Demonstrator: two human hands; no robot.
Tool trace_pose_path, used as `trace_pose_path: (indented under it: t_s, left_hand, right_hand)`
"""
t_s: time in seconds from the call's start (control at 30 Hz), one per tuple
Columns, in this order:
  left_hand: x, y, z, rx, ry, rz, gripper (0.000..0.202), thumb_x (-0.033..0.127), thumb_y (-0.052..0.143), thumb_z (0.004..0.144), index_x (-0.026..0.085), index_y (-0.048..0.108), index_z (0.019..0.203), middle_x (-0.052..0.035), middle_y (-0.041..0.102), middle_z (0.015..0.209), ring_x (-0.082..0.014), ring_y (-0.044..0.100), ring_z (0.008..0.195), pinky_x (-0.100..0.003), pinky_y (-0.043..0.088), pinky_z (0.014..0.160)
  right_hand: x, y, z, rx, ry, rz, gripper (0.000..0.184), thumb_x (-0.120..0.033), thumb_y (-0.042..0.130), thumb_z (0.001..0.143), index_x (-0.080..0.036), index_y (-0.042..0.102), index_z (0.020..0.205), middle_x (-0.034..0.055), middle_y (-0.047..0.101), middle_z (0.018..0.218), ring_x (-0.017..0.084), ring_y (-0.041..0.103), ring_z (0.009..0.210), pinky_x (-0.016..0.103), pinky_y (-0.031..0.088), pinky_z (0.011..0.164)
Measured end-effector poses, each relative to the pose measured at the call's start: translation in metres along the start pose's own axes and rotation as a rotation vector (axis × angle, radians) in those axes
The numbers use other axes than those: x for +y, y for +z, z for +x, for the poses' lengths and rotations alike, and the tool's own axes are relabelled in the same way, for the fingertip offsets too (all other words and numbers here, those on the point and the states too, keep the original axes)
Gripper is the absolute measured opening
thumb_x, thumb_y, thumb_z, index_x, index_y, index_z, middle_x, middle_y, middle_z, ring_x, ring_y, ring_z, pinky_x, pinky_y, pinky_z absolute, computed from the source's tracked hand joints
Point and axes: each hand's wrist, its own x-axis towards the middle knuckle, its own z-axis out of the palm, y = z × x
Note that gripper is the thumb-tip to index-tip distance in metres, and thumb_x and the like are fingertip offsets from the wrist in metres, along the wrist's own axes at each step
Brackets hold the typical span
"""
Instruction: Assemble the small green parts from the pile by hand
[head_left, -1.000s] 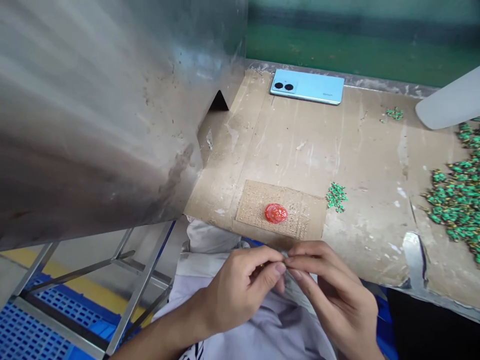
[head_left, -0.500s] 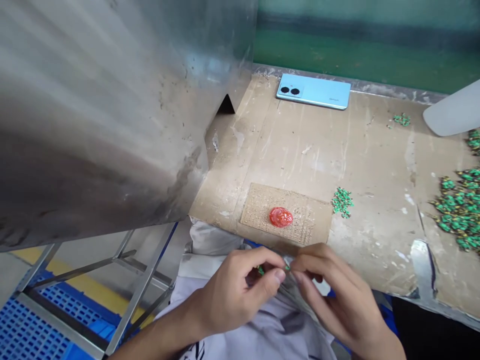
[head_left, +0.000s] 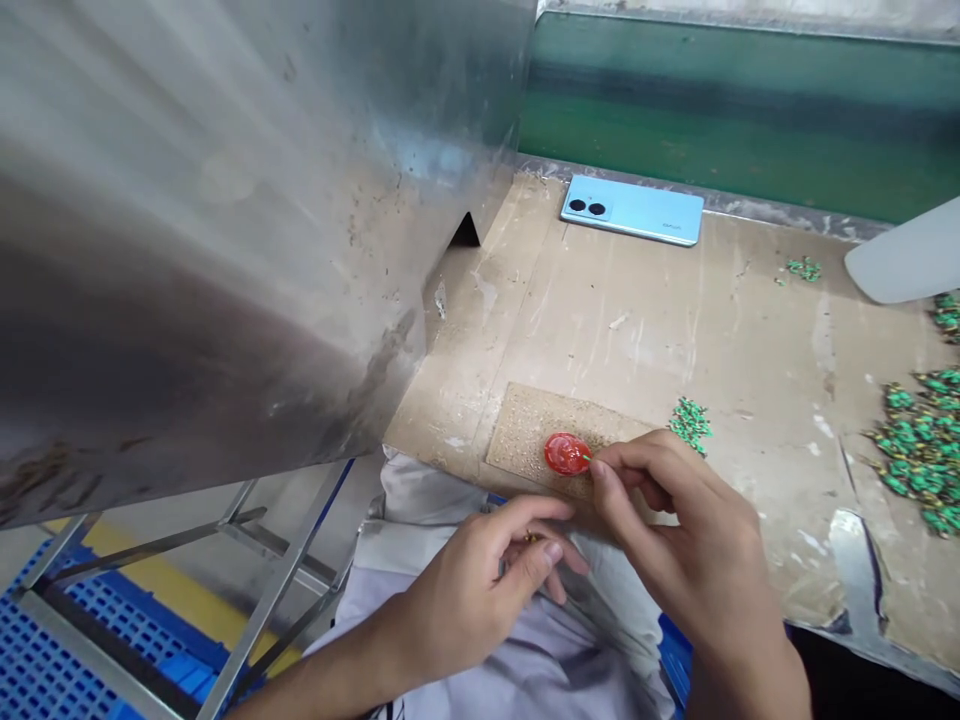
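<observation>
My right hand [head_left: 686, 530] pinches a small thin green piece [head_left: 587, 457] between thumb and fingertips. Its tip is at the right edge of a glossy red blob [head_left: 564, 453], which lies on a speckled cardboard piece [head_left: 521, 430]. My left hand [head_left: 480, 575] is held lower, above the lap, with its fingers curled. A tiny gold-coloured bit [head_left: 532, 537] shows between its thumb and fingers; the rest of what it holds is hidden. Just beyond my right hand lies a small cluster of green pieces [head_left: 690, 424].
A large heap of green and gold pieces [head_left: 926, 440] lies at the right. A light-blue phone [head_left: 637, 210] rests at the back of the cardboard-covered table [head_left: 600, 330]. A white container [head_left: 907, 255] leans in at far right. A big metal housing [head_left: 225, 230] blocks the left.
My right hand has moved away from my left, up and forward to the red blob, carrying a green piece. My left hand stays low, its fingers slightly more opened. The view has tilted up slightly.
</observation>
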Motion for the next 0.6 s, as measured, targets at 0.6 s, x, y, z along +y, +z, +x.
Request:
trace_pose_path:
  t_s: [0.6]
  left_hand:
    - [-0.0006,-0.0008,0.0037,0.014,0.025,0.169,0.053,0.027,0.052,0.107,0.018,0.052,0.158,-0.0102,0.083,0.107,-0.0205,0.076,0.08,-0.032,0.06,0.076]
  right_hand:
    - [0.002,0.0012,0.0079,-0.145,-0.103,-0.138,0.005,-0.018,0.061,0.105,-0.022,0.064,0.107,0.0003,0.06,0.086,0.017,0.06,0.077,0.031,0.045,0.068]
